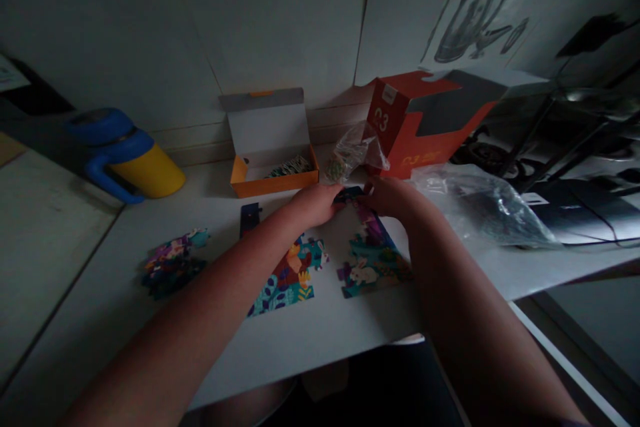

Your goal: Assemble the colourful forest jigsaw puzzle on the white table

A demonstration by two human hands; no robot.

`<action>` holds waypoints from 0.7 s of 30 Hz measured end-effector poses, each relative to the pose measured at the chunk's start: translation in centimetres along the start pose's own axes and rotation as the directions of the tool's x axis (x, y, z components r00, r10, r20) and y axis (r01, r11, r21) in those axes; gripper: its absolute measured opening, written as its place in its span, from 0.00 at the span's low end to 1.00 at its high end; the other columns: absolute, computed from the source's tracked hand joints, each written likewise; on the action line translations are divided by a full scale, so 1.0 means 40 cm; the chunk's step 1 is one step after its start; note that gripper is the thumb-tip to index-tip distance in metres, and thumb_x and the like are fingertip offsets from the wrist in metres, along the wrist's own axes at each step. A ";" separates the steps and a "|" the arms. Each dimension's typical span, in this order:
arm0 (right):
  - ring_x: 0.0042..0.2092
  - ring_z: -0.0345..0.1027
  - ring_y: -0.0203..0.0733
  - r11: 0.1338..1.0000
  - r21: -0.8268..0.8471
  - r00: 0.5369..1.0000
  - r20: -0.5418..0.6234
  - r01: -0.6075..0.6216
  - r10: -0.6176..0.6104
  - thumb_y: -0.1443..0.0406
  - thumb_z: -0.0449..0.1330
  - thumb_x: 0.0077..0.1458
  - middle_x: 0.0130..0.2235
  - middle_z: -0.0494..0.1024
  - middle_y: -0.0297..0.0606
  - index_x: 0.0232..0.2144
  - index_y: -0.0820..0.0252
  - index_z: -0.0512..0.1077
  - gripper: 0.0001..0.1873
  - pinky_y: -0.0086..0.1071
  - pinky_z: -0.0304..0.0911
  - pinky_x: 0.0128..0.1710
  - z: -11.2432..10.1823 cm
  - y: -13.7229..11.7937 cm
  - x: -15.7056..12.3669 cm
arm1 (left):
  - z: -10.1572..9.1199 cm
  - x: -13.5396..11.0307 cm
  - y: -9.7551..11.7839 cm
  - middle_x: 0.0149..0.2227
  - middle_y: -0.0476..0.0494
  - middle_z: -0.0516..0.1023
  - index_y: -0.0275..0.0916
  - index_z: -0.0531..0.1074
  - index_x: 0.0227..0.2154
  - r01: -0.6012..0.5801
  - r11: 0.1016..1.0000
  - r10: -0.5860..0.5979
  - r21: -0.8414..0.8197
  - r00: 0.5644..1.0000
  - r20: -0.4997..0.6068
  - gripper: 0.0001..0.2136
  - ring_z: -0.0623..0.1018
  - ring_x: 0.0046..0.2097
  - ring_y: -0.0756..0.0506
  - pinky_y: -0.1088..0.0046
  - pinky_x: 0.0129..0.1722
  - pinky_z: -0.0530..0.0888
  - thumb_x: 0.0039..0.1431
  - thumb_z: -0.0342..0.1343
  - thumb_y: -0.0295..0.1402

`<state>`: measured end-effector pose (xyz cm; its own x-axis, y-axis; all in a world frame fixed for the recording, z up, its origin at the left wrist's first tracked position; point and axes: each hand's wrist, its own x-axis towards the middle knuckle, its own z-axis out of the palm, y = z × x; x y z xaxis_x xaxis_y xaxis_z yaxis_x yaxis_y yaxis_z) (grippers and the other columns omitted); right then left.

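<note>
Two partly joined sections of a colourful jigsaw puzzle lie on the white table. The left section shows an orange animal and leaves, and my left forearm covers part of it. A white rabbit appears on the right section. At that section's far end, my left hand and my right hand meet around a dark blue puzzle piece. Both hands are closed, with their fingertips at its edges, partly hidden. A loose heap of puzzle pieces lies left of my left arm.
Behind the puzzle stands an open orange box with cards or pieces inside. Beside it are a clear plastic bag and a larger red-orange box. A blue-and-yellow jug leans at left. Another plastic bag and a dark laptop lie right.
</note>
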<state>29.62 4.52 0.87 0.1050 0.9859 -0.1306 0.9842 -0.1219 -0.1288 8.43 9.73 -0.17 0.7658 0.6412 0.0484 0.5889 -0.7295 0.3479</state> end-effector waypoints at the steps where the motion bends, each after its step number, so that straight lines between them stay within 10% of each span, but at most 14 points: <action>1: 0.40 0.80 0.50 1.000 -0.001 1.000 -0.001 -0.002 0.002 0.54 0.62 0.63 0.38 0.86 0.47 0.45 0.58 0.81 0.16 0.34 0.65 0.34 -0.001 0.000 -0.001 | 0.000 0.000 0.000 0.47 0.35 0.84 0.42 0.76 0.56 -0.003 1.000 0.003 0.002 1.000 0.000 0.16 0.83 0.47 0.35 0.63 0.46 0.75 0.70 0.58 0.40; 21: 0.39 0.77 0.43 0.972 0.121 0.969 -0.171 0.201 -0.179 0.65 0.61 0.62 0.44 0.85 0.44 0.44 0.57 0.84 0.12 0.31 0.63 0.36 -0.008 -0.022 -0.002 | 0.000 0.004 -0.023 0.50 0.34 0.84 0.41 0.76 0.58 -0.046 0.999 0.045 0.016 0.999 0.028 0.17 0.83 0.50 0.35 0.64 0.49 0.76 0.68 0.57 0.34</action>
<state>28.80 4.57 1.32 -0.0503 0.9966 0.0646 0.9604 0.0660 -0.2706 8.01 10.49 -0.50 0.7988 0.6004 0.0378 0.5570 -0.7618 0.3307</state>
